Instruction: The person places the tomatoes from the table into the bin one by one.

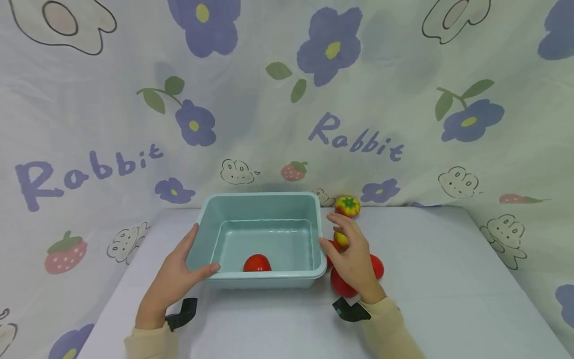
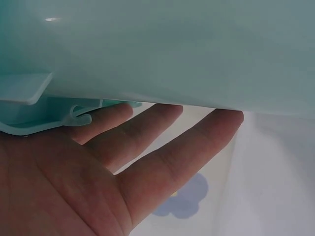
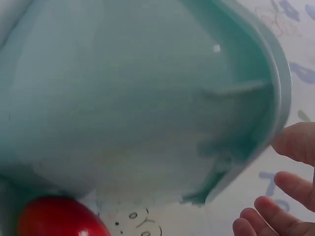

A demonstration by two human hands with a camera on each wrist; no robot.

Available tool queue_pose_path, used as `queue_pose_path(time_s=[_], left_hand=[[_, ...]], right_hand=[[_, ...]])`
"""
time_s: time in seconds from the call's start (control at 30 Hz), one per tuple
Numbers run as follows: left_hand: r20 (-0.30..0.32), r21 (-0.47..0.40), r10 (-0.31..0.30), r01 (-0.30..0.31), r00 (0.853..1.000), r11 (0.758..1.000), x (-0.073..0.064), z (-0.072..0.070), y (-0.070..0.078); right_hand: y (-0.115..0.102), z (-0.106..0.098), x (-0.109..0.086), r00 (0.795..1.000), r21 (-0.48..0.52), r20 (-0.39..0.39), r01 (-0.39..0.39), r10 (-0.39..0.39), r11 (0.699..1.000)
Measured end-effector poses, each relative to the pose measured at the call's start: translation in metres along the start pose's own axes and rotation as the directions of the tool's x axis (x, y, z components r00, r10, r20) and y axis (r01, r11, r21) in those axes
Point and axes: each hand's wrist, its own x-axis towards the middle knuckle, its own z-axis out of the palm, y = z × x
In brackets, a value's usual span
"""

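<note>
A pale blue-green plastic basin (image 1: 264, 274) stands on the white table, with a round, shiny red fruit (image 1: 257, 263) near its front wall. My left hand (image 1: 172, 274) grips the basin's front-left corner, thumb over the rim. In the left wrist view, its extended fingers (image 2: 167, 162) lie against the basin's outer side. On the other side, my right hand (image 1: 356, 257) has its fingers spread apart, with the thumb at the right rim. The right wrist view shows that thumb (image 3: 298, 142) by the rim's edge and the other fingers away from the basin.
Red round fruits (image 1: 342, 283) lie right of the basin, partly hidden by the right hand. Behind them are a yellow fruit (image 1: 341, 239) and a red-and-yellow one with a green top (image 1: 347, 205). A printed cloth (image 1: 264, 129) hangs at the table's back edge.
</note>
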Motion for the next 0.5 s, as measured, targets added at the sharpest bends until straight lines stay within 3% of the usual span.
queue_pose_path(time_s=[0.5], left_hand=[[-0.008,0.018,-0.001,0.001,1.000,1.000,0.001,-0.001,0.001]], right_hand=[[0.031,-0.018,0.008,0.986,-0.072,-0.119,-0.124,0.115,0.990]])
